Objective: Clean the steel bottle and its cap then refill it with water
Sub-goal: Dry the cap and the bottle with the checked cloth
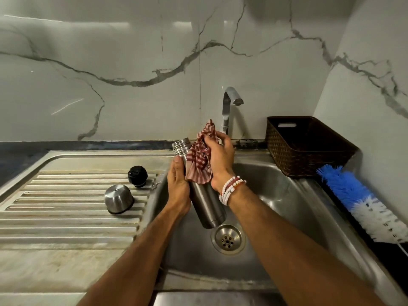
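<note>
Over sink [287,195]: bottle [207,206], uncapped, cloth-wrapped.

No legible text or labels

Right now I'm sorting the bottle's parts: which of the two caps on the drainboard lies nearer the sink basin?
The black plastic cap, beside the basin's edge; the domed steel cap sits farther left.

Brown woven basket [306,149] far right on counter. Blue-and-white bottle brush [362,202] lying just near of it. Marble-pattern wall [110,62] behind.
</note>
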